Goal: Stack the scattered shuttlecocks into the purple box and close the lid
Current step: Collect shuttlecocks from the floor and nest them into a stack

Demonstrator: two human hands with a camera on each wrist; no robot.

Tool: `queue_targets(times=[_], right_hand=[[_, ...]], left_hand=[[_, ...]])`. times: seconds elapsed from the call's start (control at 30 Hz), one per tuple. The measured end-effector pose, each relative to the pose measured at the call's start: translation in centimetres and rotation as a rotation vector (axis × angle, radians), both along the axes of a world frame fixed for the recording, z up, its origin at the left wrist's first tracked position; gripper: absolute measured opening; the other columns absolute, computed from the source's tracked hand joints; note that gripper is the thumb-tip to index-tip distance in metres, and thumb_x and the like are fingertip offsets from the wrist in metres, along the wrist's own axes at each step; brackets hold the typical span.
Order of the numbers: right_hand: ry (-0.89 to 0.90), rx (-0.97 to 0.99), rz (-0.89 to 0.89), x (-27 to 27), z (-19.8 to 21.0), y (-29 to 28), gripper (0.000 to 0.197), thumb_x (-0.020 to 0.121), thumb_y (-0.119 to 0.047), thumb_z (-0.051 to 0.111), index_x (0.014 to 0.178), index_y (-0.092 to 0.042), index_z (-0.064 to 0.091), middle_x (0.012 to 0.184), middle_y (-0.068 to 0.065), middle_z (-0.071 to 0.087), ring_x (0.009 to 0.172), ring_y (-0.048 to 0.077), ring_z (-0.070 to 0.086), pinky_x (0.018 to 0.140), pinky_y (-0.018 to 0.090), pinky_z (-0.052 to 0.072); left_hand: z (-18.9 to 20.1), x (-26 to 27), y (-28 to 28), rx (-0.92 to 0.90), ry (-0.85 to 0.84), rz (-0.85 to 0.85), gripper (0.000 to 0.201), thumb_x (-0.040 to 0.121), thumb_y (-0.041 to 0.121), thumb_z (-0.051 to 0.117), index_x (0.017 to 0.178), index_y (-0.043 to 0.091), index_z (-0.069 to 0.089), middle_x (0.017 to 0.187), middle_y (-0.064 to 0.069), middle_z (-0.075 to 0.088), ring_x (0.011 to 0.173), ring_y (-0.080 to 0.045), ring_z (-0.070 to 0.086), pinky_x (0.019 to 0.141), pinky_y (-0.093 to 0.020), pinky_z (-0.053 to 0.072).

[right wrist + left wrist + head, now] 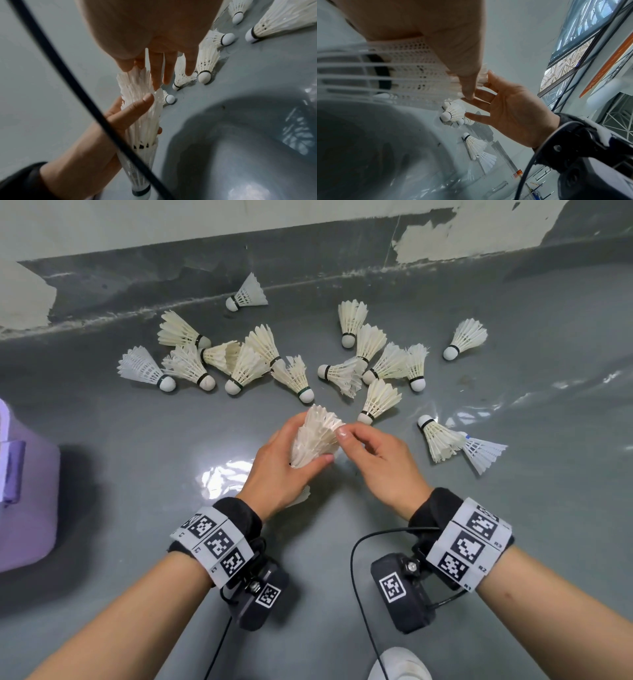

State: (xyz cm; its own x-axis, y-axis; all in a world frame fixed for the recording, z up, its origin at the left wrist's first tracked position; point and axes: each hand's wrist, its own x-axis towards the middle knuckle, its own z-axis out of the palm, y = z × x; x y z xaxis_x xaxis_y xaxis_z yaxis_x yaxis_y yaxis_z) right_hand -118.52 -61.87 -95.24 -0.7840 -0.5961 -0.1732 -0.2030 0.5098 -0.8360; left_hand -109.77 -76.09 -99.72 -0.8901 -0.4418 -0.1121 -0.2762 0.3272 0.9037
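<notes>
My left hand [286, 448] grips a nested stack of white shuttlecocks [317, 436] low over the grey floor, feathers pointing up and away. In the right wrist view the stack [144, 121] runs down to a black-banded cork at the bottom, with my left hand [106, 125] wrapped round it. My right hand [352, 436] pinches the feather rim of the stack's top shuttlecock between thumb and forefinger, the other fingers [477, 117] stretched out. Several loose shuttlecocks [239, 364] lie scattered beyond my hands. The purple box [27, 494] stands at the far left, partly out of frame.
A wall with peeling paint [308, 268] runs along the back behind the shuttlecocks. Two more shuttlecocks [442, 440] lie to the right of my hands. A white shoe toe [400, 666] shows at the bottom edge. Black cables hang from both wrist cameras.
</notes>
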Motion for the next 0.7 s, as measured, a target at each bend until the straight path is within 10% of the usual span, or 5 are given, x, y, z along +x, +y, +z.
queue_targets(times=[0.2, 0.37, 0.53, 0.7], right_hand=[[0.240, 0.072, -0.258, -3.5, -1.8, 2.2, 0.032, 0.090, -0.028, 0.059, 0.122, -0.022, 0.058, 0.124, -0.003, 0.056, 0.114, 0.010, 0.050, 0.095, 0.020, 0.035], [0.197, 0.563, -0.401, -7.3, -3.5, 5.3, 0.068, 0.082, -0.017, 0.055, 0.144, -0.016, 0.029, 0.152, 0.016, 0.018, 0.142, 0.032, 0.012, 0.117, 0.041, 0.017], [0.179, 0.741, -0.346, -7.7, -5.2, 6.1, 0.065, 0.082, -0.015, 0.052, 0.142, -0.020, 0.028, 0.139, 0.018, 0.035, 0.129, 0.036, 0.029, 0.108, 0.042, 0.027], [0.197, 0.437, -0.504, -6.4, -4.9, 5.4, 0.054, 0.077, -0.010, 0.060, 0.126, -0.009, 0.038, 0.125, 0.018, 0.046, 0.117, 0.036, 0.038, 0.096, 0.039, 0.035]], left_hand=[[0.0, -1.7, 0.2, -0.034, 0.010, -0.003, 0.050, 0.081, 0.037, 0.071, 0.117, 0.051, 0.039, 0.110, 0.008, 0.058, 0.093, -0.009, 0.053, 0.074, -0.001, 0.035], [0.2, -2.2, 0.1, -0.034, 0.017, -0.018, 0.052, 0.080, 0.036, 0.072, 0.123, 0.044, 0.042, 0.111, 0.007, 0.059, 0.095, -0.013, 0.055, 0.075, -0.015, 0.039], [0.1, -2.1, 0.2, -0.020, -0.002, -0.049, 0.050, 0.079, 0.038, 0.072, 0.110, 0.058, 0.039, 0.111, 0.006, 0.060, 0.097, -0.013, 0.058, 0.079, -0.018, 0.042], [-0.3, -1.7, -0.2, -0.021, -0.008, -0.059, 0.053, 0.079, 0.040, 0.073, 0.113, 0.060, 0.038, 0.113, 0.008, 0.060, 0.097, -0.009, 0.058, 0.078, -0.012, 0.041]])
